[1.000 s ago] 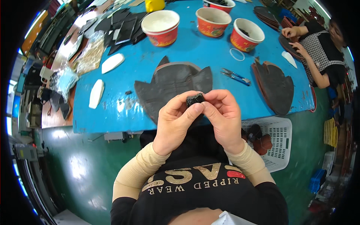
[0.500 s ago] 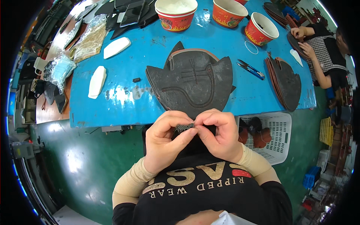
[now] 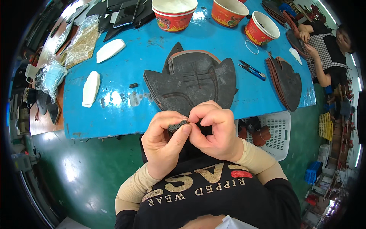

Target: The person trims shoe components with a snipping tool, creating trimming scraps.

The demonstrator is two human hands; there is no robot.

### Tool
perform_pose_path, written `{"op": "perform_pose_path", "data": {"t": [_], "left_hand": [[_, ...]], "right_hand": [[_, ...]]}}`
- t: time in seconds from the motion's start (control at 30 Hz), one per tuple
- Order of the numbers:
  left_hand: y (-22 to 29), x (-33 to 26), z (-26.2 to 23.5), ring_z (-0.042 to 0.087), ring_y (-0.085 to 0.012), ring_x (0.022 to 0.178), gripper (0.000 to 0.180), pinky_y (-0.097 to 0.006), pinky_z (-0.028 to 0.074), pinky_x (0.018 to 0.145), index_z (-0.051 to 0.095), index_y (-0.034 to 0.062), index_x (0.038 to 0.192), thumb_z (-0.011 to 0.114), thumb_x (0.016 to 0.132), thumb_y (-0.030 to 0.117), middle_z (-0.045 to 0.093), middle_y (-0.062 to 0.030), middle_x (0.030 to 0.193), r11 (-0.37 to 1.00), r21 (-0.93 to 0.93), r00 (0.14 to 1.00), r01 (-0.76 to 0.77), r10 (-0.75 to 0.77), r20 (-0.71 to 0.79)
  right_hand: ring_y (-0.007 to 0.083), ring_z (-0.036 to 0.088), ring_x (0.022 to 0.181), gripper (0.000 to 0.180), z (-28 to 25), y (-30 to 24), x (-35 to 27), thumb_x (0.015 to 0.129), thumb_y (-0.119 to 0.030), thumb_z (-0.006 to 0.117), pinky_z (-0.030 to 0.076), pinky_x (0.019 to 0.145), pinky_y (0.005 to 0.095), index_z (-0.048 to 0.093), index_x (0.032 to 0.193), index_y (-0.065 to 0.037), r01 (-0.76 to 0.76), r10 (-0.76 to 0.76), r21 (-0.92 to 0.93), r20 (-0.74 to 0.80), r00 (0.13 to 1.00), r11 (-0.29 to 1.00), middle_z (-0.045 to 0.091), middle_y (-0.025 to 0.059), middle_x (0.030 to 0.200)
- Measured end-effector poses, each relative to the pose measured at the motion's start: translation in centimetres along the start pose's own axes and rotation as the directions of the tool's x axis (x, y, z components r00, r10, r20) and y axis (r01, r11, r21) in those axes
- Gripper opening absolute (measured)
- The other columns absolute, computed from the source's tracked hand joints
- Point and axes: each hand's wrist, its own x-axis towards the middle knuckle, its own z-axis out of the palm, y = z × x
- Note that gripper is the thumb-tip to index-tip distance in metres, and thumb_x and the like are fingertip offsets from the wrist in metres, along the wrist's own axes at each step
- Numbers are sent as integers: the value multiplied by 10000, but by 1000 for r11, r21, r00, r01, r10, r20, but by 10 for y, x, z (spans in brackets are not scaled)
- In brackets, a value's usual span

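Observation:
In front of my chest, my left hand (image 3: 162,143) is closed with thumb and finger pinching a small dark grey, rough-textured piece (image 3: 175,126). Tight against its tip, my right hand (image 3: 219,133) is also closed in a pinch; anything between those fingertips is too small to name. Just beyond both hands lies a stack of dark shaped leather pieces (image 3: 198,78) with stitched-looking lines on the top one, at the near edge of the blue table (image 3: 114,123).
Blue-handled thread snips (image 3: 252,70) lie right of the stack, beside another leather stack (image 3: 288,84). Red paper tubs (image 3: 262,28) stand at the back. White pads (image 3: 91,89) lie on the left. A white basket (image 3: 280,133) sits below. At far right, a co-worker's hands (image 3: 308,44) handle pieces.
My right hand has shifted and its fingers have lifted a little beside the grey piece. My left hand keeps its pinch. The whole view has swung slightly.

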Motion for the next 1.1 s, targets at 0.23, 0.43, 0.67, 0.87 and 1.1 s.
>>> {"op": "perform_pose_path", "data": {"t": [0.23, 0.43, 0.67, 0.87, 1.1], "left_hand": [[-3, 9, -1, 579, -168, 827, 185, -263, 476, 727, 583, -1, 909, 651, 760, -87, 598, -113, 988, 992, 113, 993, -56, 43, 111], [6, 37, -3, 572, -291, 918, 340, -361, 451, 804, 555, 36, 900, 764, 636, -6, 616, -142, 1037, 643, 535, 827, -548, 320, 463], [-1, 44, 0, 572, -271, 963, 309, -409, 384, 835, 552, 96, 841, 778, 640, 159, 643, -97, 1140, 496, 625, 780, -603, 200, 593], [-3, 46, 1, 586, -251, 970, 288, -431, 362, 892, 538, 98, 818, 768, 654, 155, 654, -81, 1132, 481, 663, 799, -574, 153, 581], [-4, 46, 2, 587, -239, 985, 290, -436, 302, 985, 531, 106, 833, 765, 668, 152, 656, -73, 1131, 472, 683, 809, -557, 124, 574]], "right_hand": [[71, 554, 851, 321, -27, -15, 4, 837, 91, 596, 472, 748, 230, 396, 1038, -58, -629, 653, 674, 281, 703, 387, 576, 52, 929], [139, 602, 809, 140, -66, 14, 24, 828, 58, 620, 481, 711, 267, 619, 949, -13, -404, 416, -206, 15, 909, 891, 620, 48, 885], [249, 598, 741, 247, -62, 43, 40, 755, 24, 680, 465, 704, 357, 576, 972, -35, 7, 151, -476, 294, 944, 880, 607, 65, 805], [250, 590, 691, 301, -65, 49, 45, 742, 32, 683, 471, 667, 358, 495, 965, -43, -85, 225, -405, 314, 922, 911, 571, 56, 734], [262, 588, 684, 304, -65, 48, 47, 738, 31, 682, 476, 654, 362, 484, 958, -40, -121, 261, -402, 314, 913, 908, 565, 63, 722]]}}
